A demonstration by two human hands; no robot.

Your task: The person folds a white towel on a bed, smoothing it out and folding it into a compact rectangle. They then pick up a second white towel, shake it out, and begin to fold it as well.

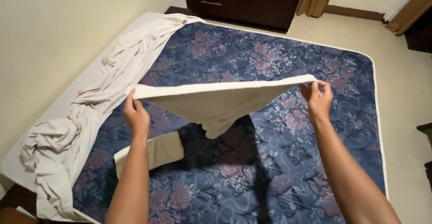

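Two hands hold one cream towel up over the mattress, stretched by its top edge. Left hand at 9 o'clock of the towel, fingers pinched shut on the left corner; right hand at 3 o'clock, fingers clamped on the right corner. Towel hangs in a sagging triangle, lowest point at 6 o'clock, not touching the bed; looks folded once or mid-fold, hard to tell which. A second folded cream cloth already lies on the mattress at 7 o'clock of the held towel. Grey bedsheet is bunched along the mattress's left side at 9 o'clock, not spread, so the floral mattress is mostly bare. Judging by this: one piece folded, one in hand, sheet undone.
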